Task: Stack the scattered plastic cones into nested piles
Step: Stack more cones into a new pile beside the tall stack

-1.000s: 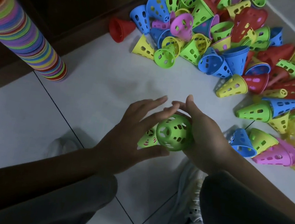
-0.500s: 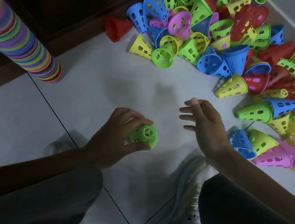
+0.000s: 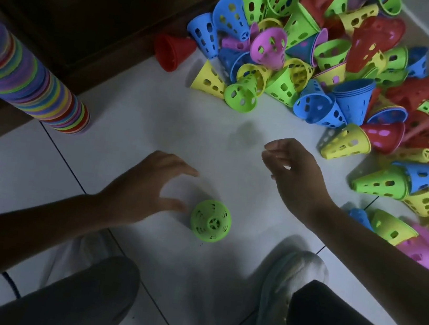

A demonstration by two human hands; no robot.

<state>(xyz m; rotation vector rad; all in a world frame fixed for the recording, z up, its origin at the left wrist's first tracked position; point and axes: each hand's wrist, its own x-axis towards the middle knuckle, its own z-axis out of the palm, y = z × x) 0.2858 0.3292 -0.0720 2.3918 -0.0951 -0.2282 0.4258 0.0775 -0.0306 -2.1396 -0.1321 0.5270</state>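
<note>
Our green cone (image 3: 210,220) stands on the white floor (image 3: 137,113), tip up. Our left hand (image 3: 145,194) is just beside it, fingers spread, holding nothing. Our right hand (image 3: 293,173) hangs loose (also holding nothing) near the big pile (image 3: 357,80).

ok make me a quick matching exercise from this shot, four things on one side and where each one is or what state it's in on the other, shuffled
Things:
1. green cone
2. tall nested stack
3. left hand
4. red cone

Places or states:
A. by the dark furniture, on its side
B. open, beside the green cone
C. upright on the tile between the hands
D. far left, many colours

Pairs: 1-C, 2-D, 3-B, 4-A
</note>
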